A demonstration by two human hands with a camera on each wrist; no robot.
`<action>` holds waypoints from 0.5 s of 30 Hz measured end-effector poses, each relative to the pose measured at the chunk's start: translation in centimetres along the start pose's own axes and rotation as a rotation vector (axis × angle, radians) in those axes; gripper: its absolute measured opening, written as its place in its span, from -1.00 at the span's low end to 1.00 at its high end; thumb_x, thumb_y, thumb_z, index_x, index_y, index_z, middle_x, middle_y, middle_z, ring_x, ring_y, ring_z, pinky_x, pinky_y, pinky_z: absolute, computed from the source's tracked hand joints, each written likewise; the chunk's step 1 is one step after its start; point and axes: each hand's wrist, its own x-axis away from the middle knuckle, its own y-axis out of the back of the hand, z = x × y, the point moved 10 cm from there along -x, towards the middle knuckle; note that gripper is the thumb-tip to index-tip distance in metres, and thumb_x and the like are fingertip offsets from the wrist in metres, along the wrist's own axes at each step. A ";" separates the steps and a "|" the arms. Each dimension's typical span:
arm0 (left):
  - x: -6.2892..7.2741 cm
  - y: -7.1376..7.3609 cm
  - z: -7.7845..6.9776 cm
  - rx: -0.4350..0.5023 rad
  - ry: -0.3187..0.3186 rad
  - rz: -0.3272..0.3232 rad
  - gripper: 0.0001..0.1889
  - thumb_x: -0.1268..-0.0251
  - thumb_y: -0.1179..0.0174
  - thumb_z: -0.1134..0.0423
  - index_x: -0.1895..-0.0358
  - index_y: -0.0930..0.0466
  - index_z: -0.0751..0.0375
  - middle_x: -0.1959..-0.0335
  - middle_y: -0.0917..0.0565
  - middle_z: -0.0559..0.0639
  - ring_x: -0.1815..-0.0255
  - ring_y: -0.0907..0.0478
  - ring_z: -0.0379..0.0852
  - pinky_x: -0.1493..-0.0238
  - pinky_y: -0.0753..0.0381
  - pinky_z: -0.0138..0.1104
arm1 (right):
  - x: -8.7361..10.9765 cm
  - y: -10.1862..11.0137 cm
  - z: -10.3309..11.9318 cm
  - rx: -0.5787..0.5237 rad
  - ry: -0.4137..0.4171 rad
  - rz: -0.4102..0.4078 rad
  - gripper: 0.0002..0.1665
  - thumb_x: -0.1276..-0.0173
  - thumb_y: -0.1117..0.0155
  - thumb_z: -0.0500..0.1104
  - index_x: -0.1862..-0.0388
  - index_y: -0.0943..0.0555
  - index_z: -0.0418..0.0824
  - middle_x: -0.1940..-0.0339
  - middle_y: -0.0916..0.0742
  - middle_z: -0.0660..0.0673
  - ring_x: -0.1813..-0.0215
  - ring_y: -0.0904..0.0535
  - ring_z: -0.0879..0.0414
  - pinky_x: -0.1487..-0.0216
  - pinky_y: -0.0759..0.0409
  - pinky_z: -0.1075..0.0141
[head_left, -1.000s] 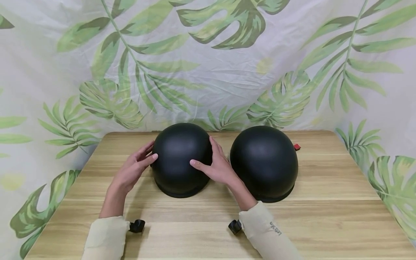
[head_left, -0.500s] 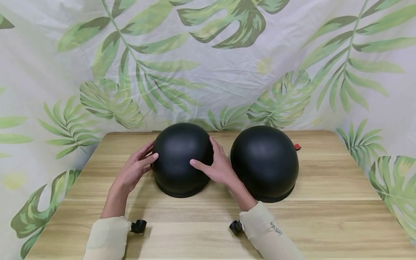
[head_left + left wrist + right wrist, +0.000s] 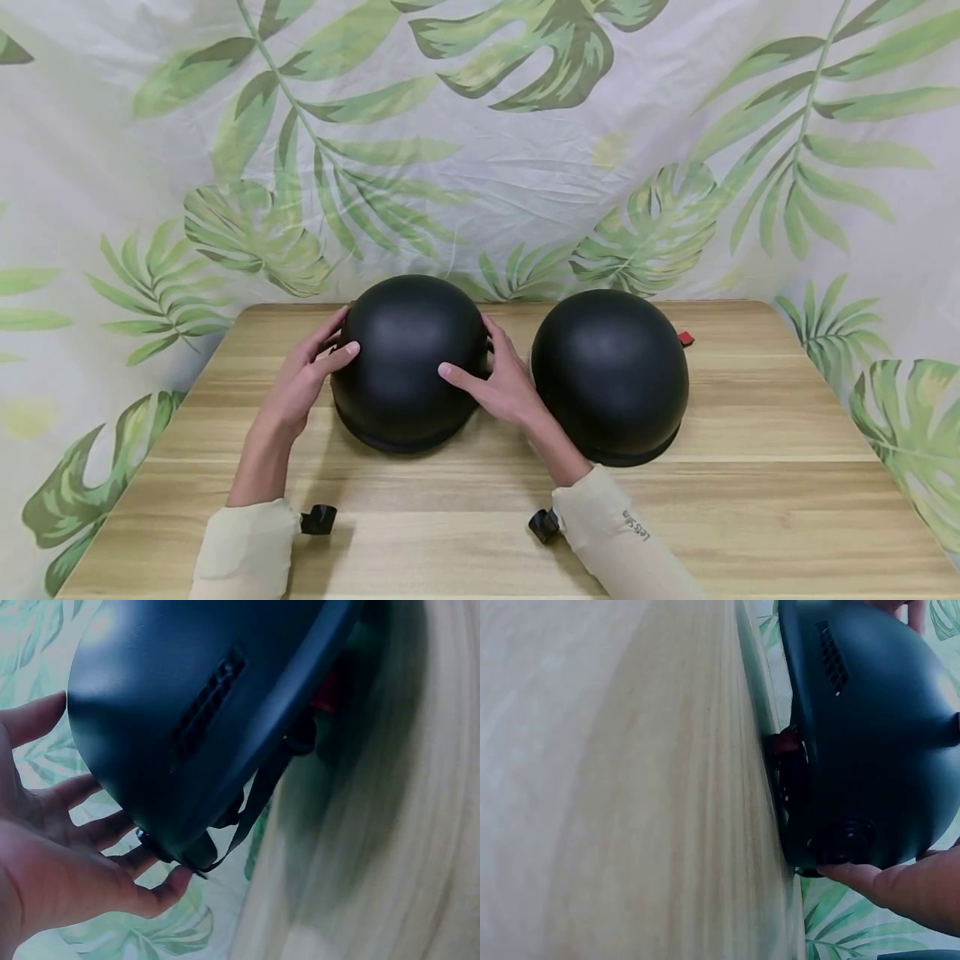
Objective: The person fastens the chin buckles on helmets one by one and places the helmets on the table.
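Observation:
Both hands hold a black helmet (image 3: 408, 358) from its two sides, left of the table's middle. My left hand (image 3: 300, 383) grips its left side, thumb on the front of the shell. On the right side my right hand (image 3: 501, 383) grips it, thumb on the shell and other fingers partly hidden behind. The left wrist view shows a vent slot (image 3: 210, 701), a dangling black strap (image 3: 259, 791) and a gap between rim and table. A bit of red (image 3: 785, 741) shows under the rim in the right wrist view.
A second black helmet (image 3: 609, 375) stands dome up on the wooden table (image 3: 450, 533), close to the right forearm. Something small and red (image 3: 686, 338) pokes out behind it. A leaf-patterned cloth (image 3: 525, 200) hangs behind the table's far edge.
The held helmet has moved a little left and up, with the left hand following. The right hand's fingers reach further round its side. The second helmet stays put.

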 end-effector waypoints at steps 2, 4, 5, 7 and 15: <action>0.1 0.1 -0.5 0.004 -0.014 -0.009 -0.27 -0.60 -0.16 0.03 -0.73 -0.12 -0.09 -0.67 -0.23 0.15 -0.67 -0.07 0.14 -0.57 -0.07 0.20 | -0.1 0.0 0.0 -0.027 0.004 -0.006 0.25 -0.27 -0.50 0.38 -0.77 -0.04 0.17 -0.73 -0.24 -0.03 -0.67 -0.26 -0.10 -0.55 -0.35 -0.17; 0.1 0.2 -0.7 0.012 -0.020 -0.015 -0.27 -0.60 -0.16 0.05 -0.73 -0.12 -0.09 -0.66 -0.23 0.17 -0.67 -0.04 0.13 -0.58 -0.04 0.20 | -0.1 0.0 0.1 -0.053 0.012 -0.013 0.23 -0.27 -0.50 0.36 -0.76 -0.06 0.15 -0.71 -0.26 -0.02 -0.67 -0.27 -0.09 -0.56 -0.35 -0.16; 0.1 0.2 -0.8 0.016 -0.022 -0.019 -0.27 -0.60 -0.16 0.05 -0.73 -0.12 -0.09 -0.65 -0.23 0.18 -0.66 -0.04 0.13 -0.58 -0.03 0.20 | -0.1 0.0 0.1 -0.064 0.017 -0.018 0.23 -0.27 -0.50 0.35 -0.76 -0.08 0.14 -0.71 -0.28 -0.02 -0.67 -0.27 -0.08 -0.56 -0.35 -0.16; 0.1 0.1 -0.8 0.021 -0.020 -0.030 -0.26 -0.59 -0.16 0.04 -0.73 -0.13 -0.07 -0.63 -0.24 0.19 -0.65 -0.05 0.11 -0.59 -0.01 0.17 | 0.0 0.0 0.1 -0.079 0.019 -0.026 0.22 -0.26 -0.50 0.36 -0.75 -0.08 0.16 -0.70 -0.29 -0.01 -0.66 -0.28 -0.08 -0.55 -0.36 -0.15; 0.0 -0.1 -1.0 0.018 -0.053 -0.067 -0.26 -0.57 -0.21 0.01 -0.71 -0.17 -0.08 -0.71 -0.14 0.06 -0.73 0.06 0.06 -0.67 0.11 0.16 | 0.0 0.1 -0.2 -0.072 0.004 -0.059 0.26 -0.23 -0.51 0.42 -0.75 -0.08 0.16 -0.69 -0.30 -0.03 -0.63 -0.34 -0.14 -0.52 -0.41 -0.14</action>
